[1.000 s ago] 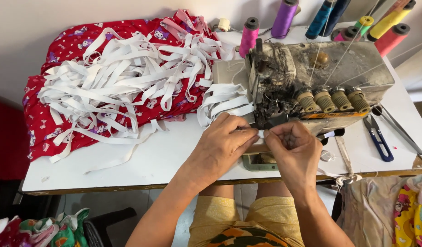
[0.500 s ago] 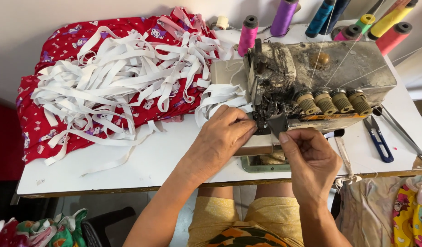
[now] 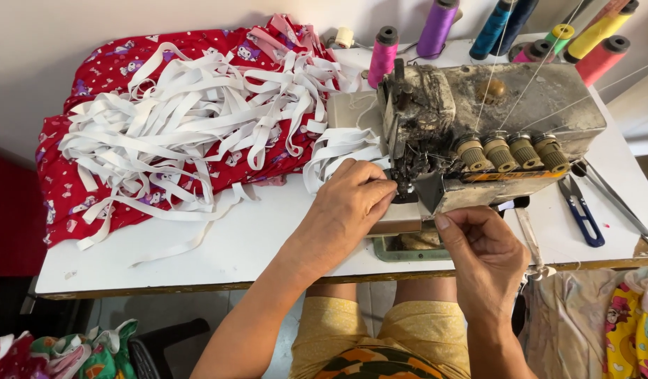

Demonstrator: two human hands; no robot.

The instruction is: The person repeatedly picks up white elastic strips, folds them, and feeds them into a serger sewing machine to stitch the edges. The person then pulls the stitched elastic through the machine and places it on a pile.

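A worn grey overlock sewing machine [image 3: 492, 112] stands on the white table [image 3: 219, 253]. My left hand [image 3: 345, 210] rests against the machine's left front, fingertips pinched together at the needle and presser foot; whatever they pinch is too fine to see. My right hand [image 3: 482, 256] sits just below the machine's front cover, fingers curled, thumb tip up by the cover's lower edge. A folded end of white elastic strip [image 3: 334, 151] lies beside my left hand.
A heap of white elastic strips [image 3: 190, 133] covers red printed fabric [image 3: 64, 203] on the table's left. Several thread cones [image 3: 436, 28] stand behind the machine. Blue thread snips [image 3: 582, 210] and long metal scissors [image 3: 612, 200] lie at the right. Colourful clothes [image 3: 619, 330] hang below.
My right hand has dropped from the needle area to below the front cover. My left hand has stayed at the presser foot, shifting slightly.
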